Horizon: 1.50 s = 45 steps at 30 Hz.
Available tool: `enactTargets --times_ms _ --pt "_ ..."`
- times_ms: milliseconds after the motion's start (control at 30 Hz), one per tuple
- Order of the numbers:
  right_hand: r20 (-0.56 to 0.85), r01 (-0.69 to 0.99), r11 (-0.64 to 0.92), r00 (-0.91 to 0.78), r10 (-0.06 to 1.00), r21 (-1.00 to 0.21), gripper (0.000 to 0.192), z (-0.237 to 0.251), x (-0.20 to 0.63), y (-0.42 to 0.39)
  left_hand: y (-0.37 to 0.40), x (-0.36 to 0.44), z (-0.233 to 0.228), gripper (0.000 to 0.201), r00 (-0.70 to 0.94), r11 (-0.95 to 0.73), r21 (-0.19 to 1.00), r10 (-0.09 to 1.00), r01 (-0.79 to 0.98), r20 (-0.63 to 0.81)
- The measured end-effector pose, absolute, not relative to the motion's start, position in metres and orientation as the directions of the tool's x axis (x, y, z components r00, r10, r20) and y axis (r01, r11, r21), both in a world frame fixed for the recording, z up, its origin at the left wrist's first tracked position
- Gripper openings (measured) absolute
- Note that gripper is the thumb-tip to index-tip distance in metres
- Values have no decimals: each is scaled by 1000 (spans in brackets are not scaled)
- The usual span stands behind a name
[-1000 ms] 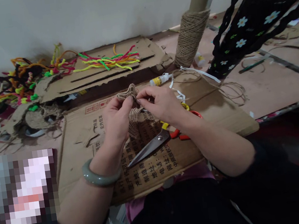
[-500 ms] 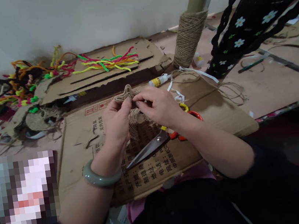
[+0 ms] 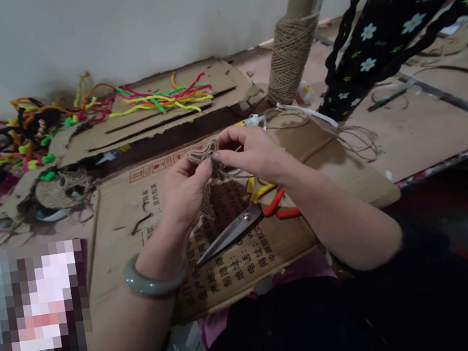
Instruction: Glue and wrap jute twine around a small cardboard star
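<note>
My left hand (image 3: pixel 184 191) and my right hand (image 3: pixel 254 152) together pinch a small twine-wrapped shape (image 3: pixel 201 154), held just above a flattened cardboard sheet (image 3: pixel 129 236). Most of the shape is hidden behind my fingers. A strand of twine (image 3: pixel 342 140) trails from it to the right. Scissors (image 3: pixel 241 227) with red and yellow handles lie on the cardboard just below my hands. A green bangle (image 3: pixel 150 280) circles my left wrist.
A tall spool of jute twine (image 3: pixel 289 57) stands at the back. Colourful pipe cleaners (image 3: pixel 157 99) lie on another cardboard piece, more at far left (image 3: pixel 23 135). A glue bottle (image 3: pixel 250 121) peeks out behind my right hand. A black flowered cloth (image 3: pixel 376 45) hangs at right.
My hands have shifted the twine shape slightly lower and turned it. My right hand now covers more of the glue bottle and less of the scissor handles.
</note>
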State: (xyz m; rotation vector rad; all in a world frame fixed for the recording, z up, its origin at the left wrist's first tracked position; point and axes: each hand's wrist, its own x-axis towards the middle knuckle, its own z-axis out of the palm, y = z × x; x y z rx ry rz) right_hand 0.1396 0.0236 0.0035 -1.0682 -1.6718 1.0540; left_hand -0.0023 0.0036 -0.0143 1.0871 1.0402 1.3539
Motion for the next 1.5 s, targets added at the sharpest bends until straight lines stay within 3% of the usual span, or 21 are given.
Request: enactTargets --times_ms 467,767,1133,1300,1500 --pt "223 322 290 -231 947 -901 8 -1 140 27 4 -8 -13 8 70 27 982 997 -188 -14" --pt "187 262 255 -257 948 -931 10 1 136 25 5 -9 -17 5 70 -35 984 996 -173 47" --pt "203 246 263 -243 948 -933 9 -2 137 25 4 -9 -15 9 99 9 985 995 -172 8" --pt "238 214 304 -288 928 -928 18 0 138 23 5 -10 -13 10 53 28 981 998 -190 -18" --pt "261 405 375 -309 914 -834 39 -1 140 20 11 -11 -10 11 -109 -4 950 994 -311 -31"
